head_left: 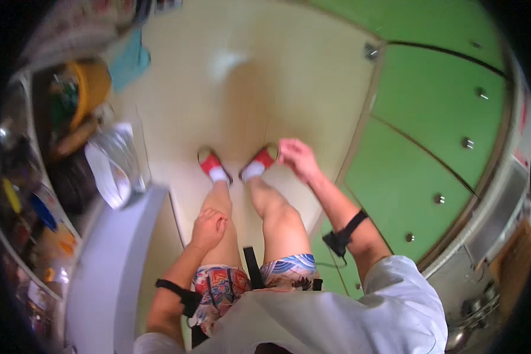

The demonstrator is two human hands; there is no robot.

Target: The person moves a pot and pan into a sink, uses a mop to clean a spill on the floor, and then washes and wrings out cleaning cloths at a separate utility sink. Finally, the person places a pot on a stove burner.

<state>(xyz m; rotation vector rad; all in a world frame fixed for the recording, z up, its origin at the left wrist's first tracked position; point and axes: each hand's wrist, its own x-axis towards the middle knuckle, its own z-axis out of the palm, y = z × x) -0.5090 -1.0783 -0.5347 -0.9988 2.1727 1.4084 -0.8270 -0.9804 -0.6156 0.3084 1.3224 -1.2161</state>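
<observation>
My left hand [209,228] hangs in front of my left thigh, its fingers loosely curled and nothing seen in it. Out over the floor, near my right red slipper [264,158], is my right hand [298,157], with bent fingers that show no object. The left red slipper [210,162] stands on the pale floor [181,101]. Both forearms wear black straps with small dark devices. The insides of both hands are hidden.
Green cabinets [429,146] with metal knobs line the right, below a counter with a metal sink [447,290]. On the left are cluttered shelves, an orange-yellow bucket [86,95], a silvery plastic bag [117,163] and a pale grey-blue panel [110,265].
</observation>
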